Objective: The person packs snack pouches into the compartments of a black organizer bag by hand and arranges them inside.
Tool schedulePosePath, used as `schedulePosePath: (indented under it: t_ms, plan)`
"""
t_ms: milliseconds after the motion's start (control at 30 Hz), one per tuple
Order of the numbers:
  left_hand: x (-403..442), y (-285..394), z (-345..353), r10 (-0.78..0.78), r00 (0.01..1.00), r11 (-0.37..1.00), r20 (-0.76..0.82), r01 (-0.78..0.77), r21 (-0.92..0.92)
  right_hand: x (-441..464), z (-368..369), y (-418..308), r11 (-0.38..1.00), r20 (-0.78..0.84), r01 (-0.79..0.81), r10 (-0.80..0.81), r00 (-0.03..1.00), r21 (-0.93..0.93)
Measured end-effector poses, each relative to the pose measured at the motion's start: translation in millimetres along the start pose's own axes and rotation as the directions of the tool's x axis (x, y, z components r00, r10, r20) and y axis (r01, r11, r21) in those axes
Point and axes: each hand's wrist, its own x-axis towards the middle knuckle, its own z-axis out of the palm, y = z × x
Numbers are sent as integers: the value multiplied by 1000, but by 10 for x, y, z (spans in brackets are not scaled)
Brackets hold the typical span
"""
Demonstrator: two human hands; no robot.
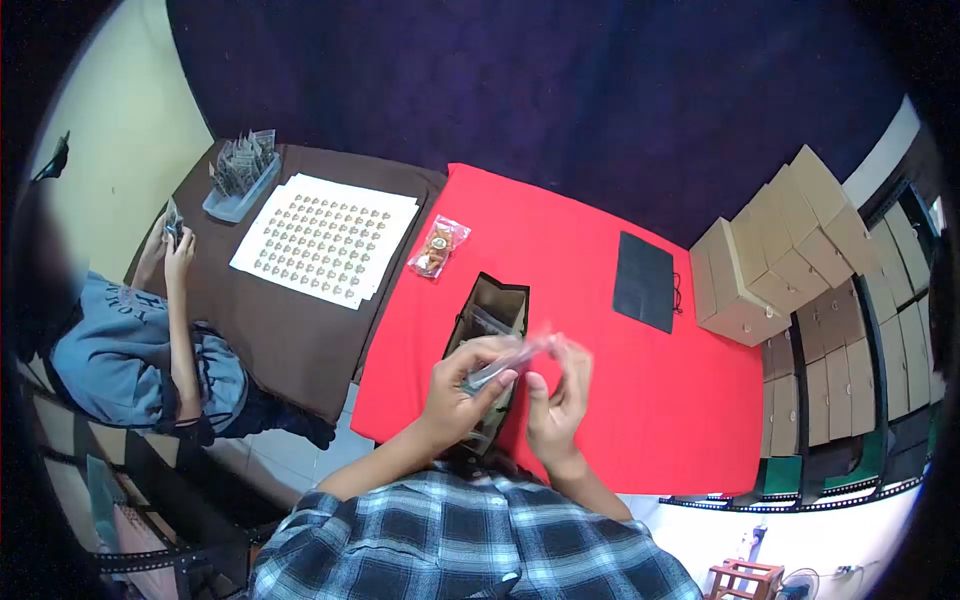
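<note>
My left hand is closed around a small clear plastic bag, thumb on the near side. What the bag contains is hard to make out. At its right end, the curled fingers of my right hand pinch the edge of the plastic, their tips blurred by motion. Below both hands stands an open dark-edged box or paper bag with a brown inside and some clear plastic packets in it. Farther up on the red cloth lies a sealed clear packet with orange-brown contents and a round label.
A dark flat pad lies right on the red-covered table, beside stacked cardboard boxes. Left, on a brown cloth, are printed sticker sheets and a blue bin of packets. A co-worker there holds a small packet.
</note>
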Motion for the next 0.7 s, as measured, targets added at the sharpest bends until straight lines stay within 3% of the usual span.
schedulePosePath:
  t_ms: [67, 100, 133, 167, 300, 400, 433, 533, 567, 633, 700]
  plan:
    - [-45, -82, -69, 59, 995, 988, 77, -70, 139, 57, -7, -11, 997, -28, -80, 80, 996, 23]
    - [-39, 6, -7, 20, 1000, 990, -6, -19, 140, 125, -107, 35, 996, 98, -87, 84, 992, 34]
    - [-50, -16, -21, 6, 1000, 989, 8, -7, 151, 159, -197, 84, 994, 223, -96, 84, 971, 43]
    - [-67, -60, -57, -8, 1000, 987, 21, 5, 161, 109, -259, 172, 935, 348, -294, 213, 913, 198]
    - [-19, -27, -128, 26, 994, 973, 108, -50, 224, 123, -339, 178, 949, 393, -280, 203, 897, 148]
    - [53, 157, -220, -267, 937, 961, 224, 242, 132, 178, -401, 160, 926, 467, -345, 240, 851, 154]
    - [39, 44, -246, -241, 936, 970, 256, 239, 42, 169, -408, 188, 924, 475, -350, 242, 846, 152]
    - [29, -19, -267, -227, 932, 974, 283, 214, 76, 161, -383, 165, 914, 410, -371, 278, 869, 167]
    - [36, 4, -190, -166, 970, 985, 175, 170, -7, 155, -367, 155, 926, 346, -331, 255, 903, 181]
    - [55, 116, 32, -69, 996, 986, -65, 58, -153, 174, -419, 227, 841, 20, -368, 393, 919, 396]
    - [44, 49, -89, -21, 998, 1000, 60, 21, 12, 236, -494, 264, 788, -196, -313, 473, 859, 530]
